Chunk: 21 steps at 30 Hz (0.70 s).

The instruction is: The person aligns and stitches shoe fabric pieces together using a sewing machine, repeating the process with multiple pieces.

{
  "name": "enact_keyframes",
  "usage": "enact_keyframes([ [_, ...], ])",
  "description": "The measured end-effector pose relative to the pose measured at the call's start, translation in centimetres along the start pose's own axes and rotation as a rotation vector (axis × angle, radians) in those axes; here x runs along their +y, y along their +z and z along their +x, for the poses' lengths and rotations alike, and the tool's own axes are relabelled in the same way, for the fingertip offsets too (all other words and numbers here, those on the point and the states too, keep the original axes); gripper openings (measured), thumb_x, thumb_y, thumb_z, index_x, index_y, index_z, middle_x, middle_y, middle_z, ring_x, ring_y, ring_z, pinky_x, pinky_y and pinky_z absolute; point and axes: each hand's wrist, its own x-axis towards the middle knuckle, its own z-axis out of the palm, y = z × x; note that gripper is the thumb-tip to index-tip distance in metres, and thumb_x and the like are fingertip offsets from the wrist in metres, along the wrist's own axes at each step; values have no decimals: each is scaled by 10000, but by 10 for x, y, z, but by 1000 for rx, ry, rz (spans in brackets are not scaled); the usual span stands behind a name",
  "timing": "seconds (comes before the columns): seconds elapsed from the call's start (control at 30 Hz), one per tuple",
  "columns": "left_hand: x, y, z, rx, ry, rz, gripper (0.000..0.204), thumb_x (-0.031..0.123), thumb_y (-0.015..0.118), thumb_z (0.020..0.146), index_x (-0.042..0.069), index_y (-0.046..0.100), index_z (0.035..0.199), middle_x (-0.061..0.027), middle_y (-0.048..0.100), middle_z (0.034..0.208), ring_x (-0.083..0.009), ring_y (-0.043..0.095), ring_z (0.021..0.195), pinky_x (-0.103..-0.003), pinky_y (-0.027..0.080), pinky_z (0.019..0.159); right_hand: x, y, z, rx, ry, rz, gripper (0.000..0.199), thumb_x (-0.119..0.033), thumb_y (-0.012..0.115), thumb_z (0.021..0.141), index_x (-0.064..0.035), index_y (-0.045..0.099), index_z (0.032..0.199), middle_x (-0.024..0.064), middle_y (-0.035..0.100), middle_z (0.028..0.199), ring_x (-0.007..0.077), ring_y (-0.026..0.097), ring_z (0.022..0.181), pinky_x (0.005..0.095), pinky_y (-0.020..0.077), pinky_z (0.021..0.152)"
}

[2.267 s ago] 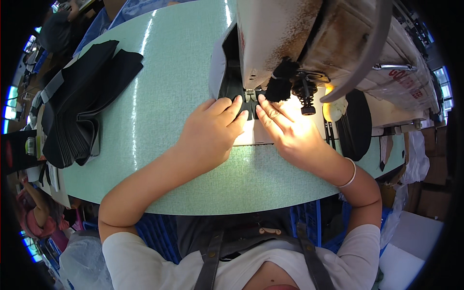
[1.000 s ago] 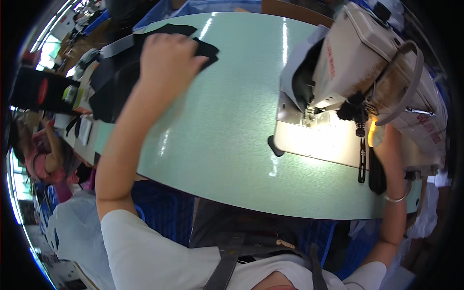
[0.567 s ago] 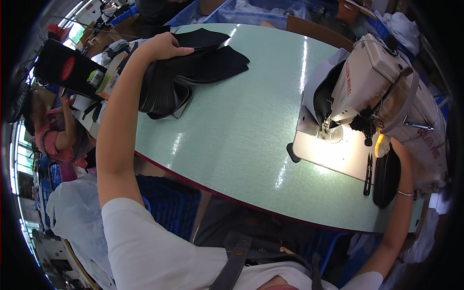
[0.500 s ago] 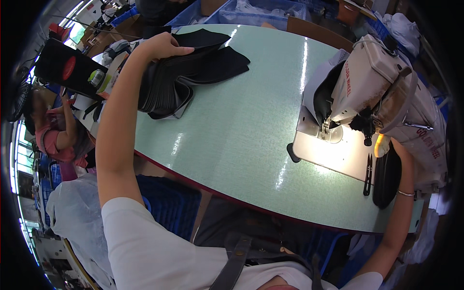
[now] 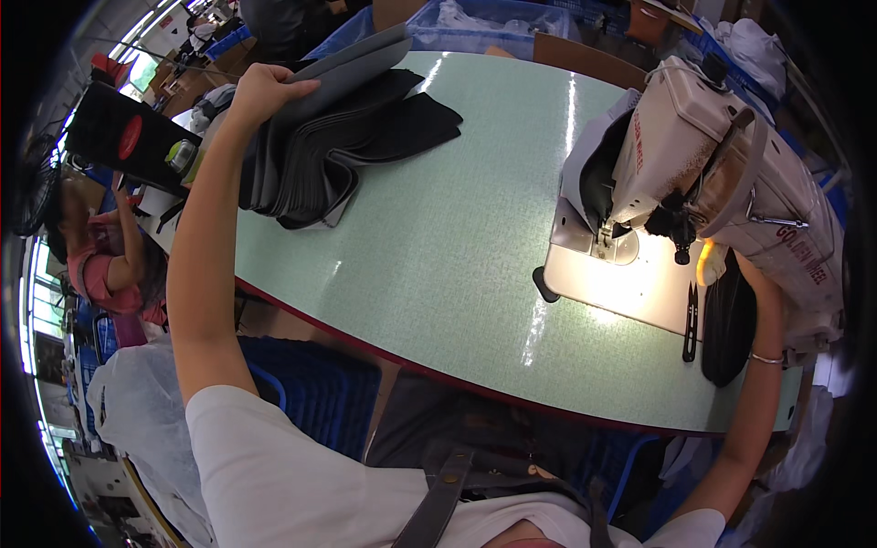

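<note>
My left hand is closed on a dark grey fabric piece, pinched between thumb and fingers and raised over a stack of black fabric pieces. The stack lies fanned and curved on the far left of the table. At the right, my right hand reaches under the sewing machine's arm, beside a long black padded item; its fingers are mostly hidden. A yellow-lit fingertip or cover shows there. Black thread snips lie beside it. Another dark piece with a pale side stands by the needle.
The green table has a dark red front edge. Blue bins and a cardboard sheet stand beyond it. More blue crates sit below at the left. A person in pink works at the far left.
My left hand has lifted the top fabric piece up off the stack, showing its grey underside. My right hand stays by the machine. The view has shifted slightly.
</note>
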Motion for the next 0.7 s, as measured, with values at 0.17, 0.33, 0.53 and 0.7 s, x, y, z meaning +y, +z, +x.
enact_keyframes([
  [0.17, -6, -34, -29, 471, -51, 109, 520, 539, 657, 844, 24, 732, 842, -82, 616, 599, -170, 586, 583, -315, 460, 616, 2, -31, -29, 0, 131, -39, 278, -197, 532, 918, -46, 647, 1122, 162, 655, 1131, 342, 592, 1091, 424, 439, 961],
  [0.33, 121, -32, -101, 403, 322, 157, 251, 258, 633, 912, 28, 694, 829, -55, 504, 519, -123, 452, 464, -295, 346, 476, -139, -182, 37, -411, -69, 559, 414, 37, 415, 842, -26, 615, 1199, 191, 567, 1266, 354, 542, 1168, 386, 408, 1017],
  [0.53, 196, 85, -185, -635, 948, -190, 226, 207, 618, 889, 33, 603, 1032, -121, 623, 1048, -234, 626, 790, -328, 489, 616, -189, -171, 47, -306, -216, 614, 393, -108, 420, 931, -105, 588, 1286, 136, 563, 1333, 319, 545, 1210, 377, 440, 996],
  [0.7, 206, 134, -176, -503, 1085, 230, 727, 358, 686, 781, 86, 415, 1398, -153, 389, 1441, -305, 425, 1269, -473, 353, 1035, -205, -148, 31, -167, -367, 590, 412, -93, 525, 852, -46, 590, 1256, 118, 575, 1311, 279, 541, 1227, 390, 438, 992],
])
